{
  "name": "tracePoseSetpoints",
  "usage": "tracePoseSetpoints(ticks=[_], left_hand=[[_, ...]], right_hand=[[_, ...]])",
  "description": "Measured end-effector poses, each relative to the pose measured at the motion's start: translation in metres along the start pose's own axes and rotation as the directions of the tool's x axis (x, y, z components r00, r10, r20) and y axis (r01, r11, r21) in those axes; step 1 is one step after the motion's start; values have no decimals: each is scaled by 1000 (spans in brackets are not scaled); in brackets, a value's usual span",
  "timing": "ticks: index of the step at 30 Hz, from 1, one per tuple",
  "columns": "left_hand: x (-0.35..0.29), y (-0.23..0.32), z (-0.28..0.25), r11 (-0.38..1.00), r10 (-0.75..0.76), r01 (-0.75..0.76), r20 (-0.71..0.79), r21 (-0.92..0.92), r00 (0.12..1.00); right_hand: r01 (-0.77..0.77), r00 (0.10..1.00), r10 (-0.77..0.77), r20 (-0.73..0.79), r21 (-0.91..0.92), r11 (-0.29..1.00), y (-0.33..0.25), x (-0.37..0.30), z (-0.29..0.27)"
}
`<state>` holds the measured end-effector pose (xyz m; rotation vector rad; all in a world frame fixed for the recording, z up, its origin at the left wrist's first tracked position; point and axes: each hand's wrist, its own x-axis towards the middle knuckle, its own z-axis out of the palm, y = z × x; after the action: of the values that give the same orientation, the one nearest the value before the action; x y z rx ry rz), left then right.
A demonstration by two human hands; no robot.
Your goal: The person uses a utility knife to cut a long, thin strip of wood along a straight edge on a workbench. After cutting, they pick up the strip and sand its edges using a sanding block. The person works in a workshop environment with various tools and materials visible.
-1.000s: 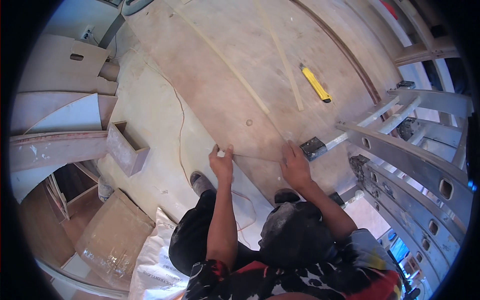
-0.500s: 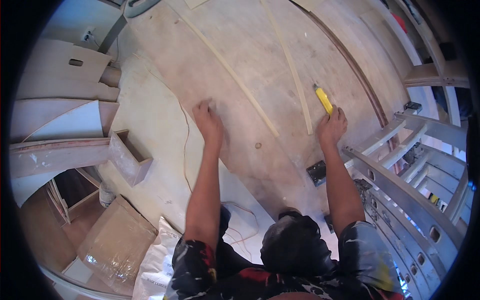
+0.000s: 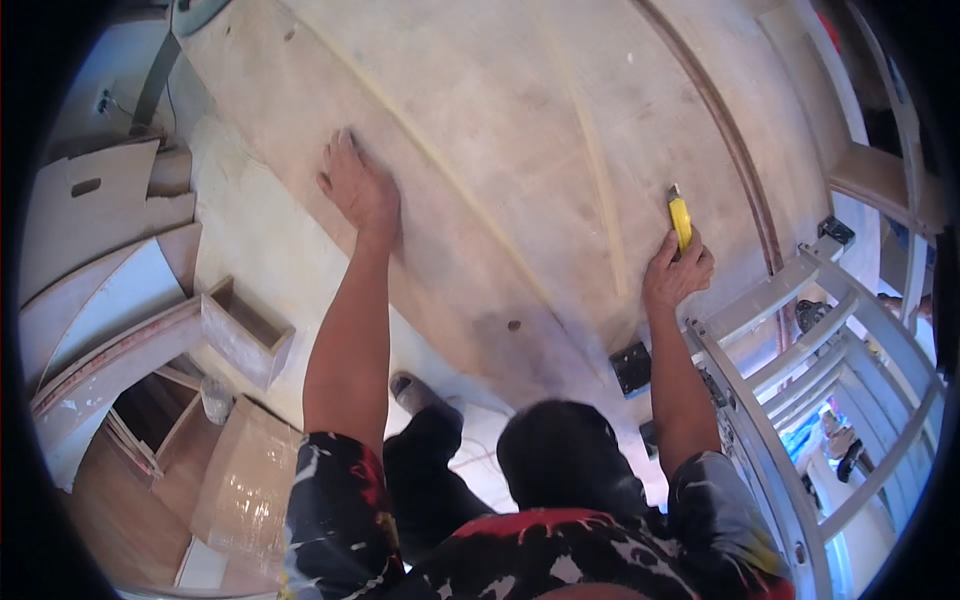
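Note:
My left hand (image 3: 362,188) lies on a large wooden panel (image 3: 510,110) near its left edge, fingers spread and holding nothing. In my right hand (image 3: 678,276) is a yellow utility knife (image 3: 680,220), its tip pointing away from me above the panel. Between my hands, two thin pale wooden strips run lengthwise over the panel: a longer left strip (image 3: 432,158) and a right strip (image 3: 604,205). A small dark knot or hole (image 3: 514,325) shows in the panel closer to me.
At right, an aluminium ladder (image 3: 770,350) lies beside my right forearm, with a black block-like foot (image 3: 630,369) near it. Leftward are an open wooden box (image 3: 247,330), cut boards (image 3: 90,210), a white-smeared cup (image 3: 216,398) and a plastic-wrapped carton (image 3: 245,480). A brown strip (image 3: 730,130) curves along the right.
My left hand has moved left and away from me, its curled fingers now spread. My right hand still holds the knife, now turned more upright. The whole view has shifted, and my foot shows.

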<state>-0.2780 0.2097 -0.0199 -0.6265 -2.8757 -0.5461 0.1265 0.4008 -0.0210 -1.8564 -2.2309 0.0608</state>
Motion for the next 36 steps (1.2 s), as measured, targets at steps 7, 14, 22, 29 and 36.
tracePoseSetpoints(ticks=[7, 14, 22, 29, 36], left_hand=[[7, 20, -13, 990, -56, 36, 150, 138, 987], [9, 15, -16, 983, -119, 80, 240, 166, 964], [15, 22, -17, 989, -119, 86, 295, 121, 948], [10, 16, -16, 988, -134, 106, 288, 111, 948], [10, 18, -16, 988, -137, 114, 272, 100, 952]], right_hand=[[-36, 999, 38, 0, -264, 964, 3, 8, 9], [-298, 933, 12, 359, 756, 582, -179, 8, 13], [214, 665, -655, 359, 748, 628, -519, 91, 62], [323, 536, -729, 426, 694, 643, -585, 102, 82], [320, 513, -695, 504, 638, 700, -599, 105, 76]])
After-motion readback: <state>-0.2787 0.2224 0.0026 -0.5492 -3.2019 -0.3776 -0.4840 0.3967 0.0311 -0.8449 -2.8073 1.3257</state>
